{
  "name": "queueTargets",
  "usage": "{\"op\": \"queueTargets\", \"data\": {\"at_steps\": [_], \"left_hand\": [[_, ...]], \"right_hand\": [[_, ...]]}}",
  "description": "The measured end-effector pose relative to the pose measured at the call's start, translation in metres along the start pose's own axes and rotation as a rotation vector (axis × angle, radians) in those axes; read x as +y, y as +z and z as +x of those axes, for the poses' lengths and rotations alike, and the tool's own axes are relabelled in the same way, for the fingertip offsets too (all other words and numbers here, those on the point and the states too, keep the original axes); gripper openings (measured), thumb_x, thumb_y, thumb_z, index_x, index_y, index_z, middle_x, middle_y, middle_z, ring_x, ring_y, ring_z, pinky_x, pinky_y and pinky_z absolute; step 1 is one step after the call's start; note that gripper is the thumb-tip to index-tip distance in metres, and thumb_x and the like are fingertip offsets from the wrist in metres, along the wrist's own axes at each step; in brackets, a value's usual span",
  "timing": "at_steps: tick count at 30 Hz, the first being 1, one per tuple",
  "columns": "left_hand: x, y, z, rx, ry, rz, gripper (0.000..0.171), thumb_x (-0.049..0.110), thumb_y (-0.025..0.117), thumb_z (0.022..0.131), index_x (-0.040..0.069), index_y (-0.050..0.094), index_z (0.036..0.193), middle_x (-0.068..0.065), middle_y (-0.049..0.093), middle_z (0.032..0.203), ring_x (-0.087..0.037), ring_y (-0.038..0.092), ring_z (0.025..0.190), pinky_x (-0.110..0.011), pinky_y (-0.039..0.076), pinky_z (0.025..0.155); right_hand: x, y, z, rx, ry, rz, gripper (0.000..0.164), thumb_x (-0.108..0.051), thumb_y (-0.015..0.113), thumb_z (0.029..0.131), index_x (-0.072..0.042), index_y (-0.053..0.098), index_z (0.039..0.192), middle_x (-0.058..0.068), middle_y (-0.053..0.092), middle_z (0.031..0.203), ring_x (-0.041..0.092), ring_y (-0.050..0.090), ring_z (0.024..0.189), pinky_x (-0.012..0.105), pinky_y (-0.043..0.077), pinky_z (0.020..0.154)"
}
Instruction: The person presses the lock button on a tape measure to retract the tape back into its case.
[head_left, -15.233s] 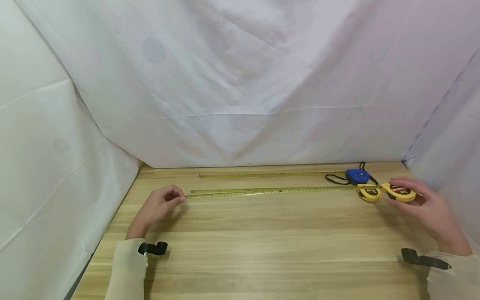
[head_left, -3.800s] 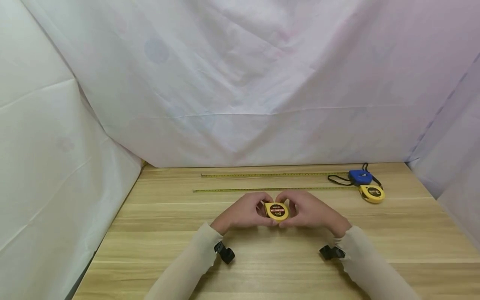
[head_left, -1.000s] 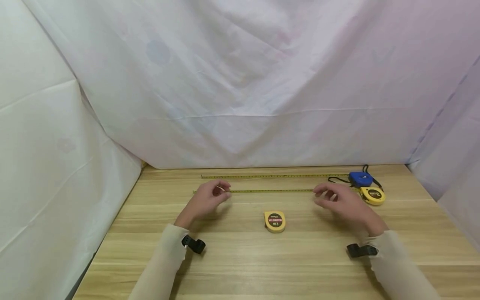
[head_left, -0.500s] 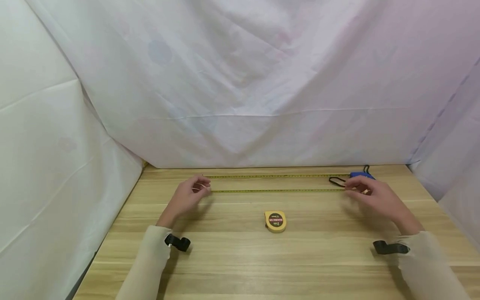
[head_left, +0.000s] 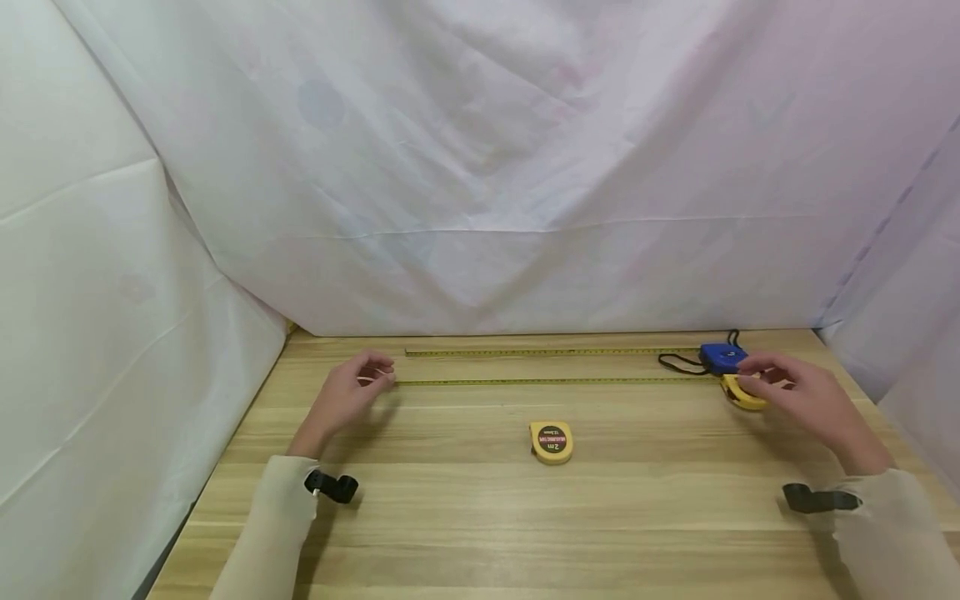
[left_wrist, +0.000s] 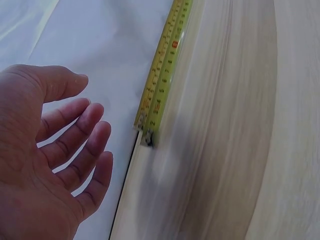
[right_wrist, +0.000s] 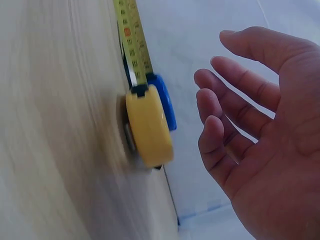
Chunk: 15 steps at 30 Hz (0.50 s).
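My left hand (head_left: 347, 396) hovers at the end of the front yellow tape blade (head_left: 555, 382), thumb and fingers relaxed. In the left wrist view a gap separates that hand (left_wrist: 65, 140) from the blade's hooked end. On the right, my right hand (head_left: 806, 404) is over the yellow tape measure (head_left: 742, 395) from which this blade runs, hiding part of its case. The right wrist view has loosely bent fingers (right_wrist: 215, 135) apart from the yellow case (right_wrist: 150, 125). Another yellow tape measure (head_left: 551, 442), marked 2m, lies mid-table with no blade drawn out.
Behind, a blue tape measure (head_left: 722, 357) with a black strap (head_left: 678, 365) has its blade (head_left: 555, 352) drawn out to the left, parallel to the front one. White cloth (head_left: 480, 275) hangs along the table's (head_left: 480, 517) back and sides.
The 2m tape measure, first held at right with its blade out, was then held retracted in both hands and now lies mid-table. Over the last second my hands have moved apart, outward.
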<state>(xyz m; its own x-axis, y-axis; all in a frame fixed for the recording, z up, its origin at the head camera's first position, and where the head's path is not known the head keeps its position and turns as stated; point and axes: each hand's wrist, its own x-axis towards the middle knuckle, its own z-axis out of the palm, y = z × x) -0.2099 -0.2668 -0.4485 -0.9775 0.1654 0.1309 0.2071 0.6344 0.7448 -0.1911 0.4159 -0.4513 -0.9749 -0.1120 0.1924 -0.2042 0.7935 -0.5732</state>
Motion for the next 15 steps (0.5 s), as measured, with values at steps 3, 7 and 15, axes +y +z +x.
{"op": "queueTargets", "data": {"at_steps": [3,7,15], "left_hand": [[-0.004,-0.002,0.000,0.002,-0.022,-0.002,0.031,0.018,0.070,0.111,0.000,0.067,0.136,-0.015,0.074,0.126,-0.036,0.070,0.118,-0.057,0.054,0.106],[-0.008,-0.003,0.000,-0.002,-0.052,0.001,0.033,0.020,0.069,0.111,-0.001,0.067,0.136,-0.016,0.073,0.127,-0.039,0.069,0.120,-0.058,0.054,0.105],[-0.019,-0.001,0.001,-0.004,-0.076,-0.005,0.033,0.020,0.071,0.110,-0.001,0.067,0.135,-0.016,0.073,0.127,-0.037,0.070,0.119,-0.057,0.054,0.104]], "right_hand": [[0.006,-0.002,0.000,0.001,0.020,-0.004,0.031,-0.027,0.077,0.106,-0.005,0.074,0.128,0.011,0.075,0.115,-0.012,0.054,0.091,0.023,0.048,0.069],[0.012,-0.003,-0.002,0.020,0.030,0.008,0.031,-0.029,0.078,0.106,-0.007,0.074,0.128,-0.004,0.074,0.112,-0.014,0.054,0.092,0.020,0.048,0.070],[0.020,-0.002,-0.004,0.025,0.065,0.047,0.042,-0.031,0.080,0.105,-0.004,0.070,0.135,-0.008,0.070,0.117,-0.016,0.051,0.095,0.016,0.046,0.072]]}}
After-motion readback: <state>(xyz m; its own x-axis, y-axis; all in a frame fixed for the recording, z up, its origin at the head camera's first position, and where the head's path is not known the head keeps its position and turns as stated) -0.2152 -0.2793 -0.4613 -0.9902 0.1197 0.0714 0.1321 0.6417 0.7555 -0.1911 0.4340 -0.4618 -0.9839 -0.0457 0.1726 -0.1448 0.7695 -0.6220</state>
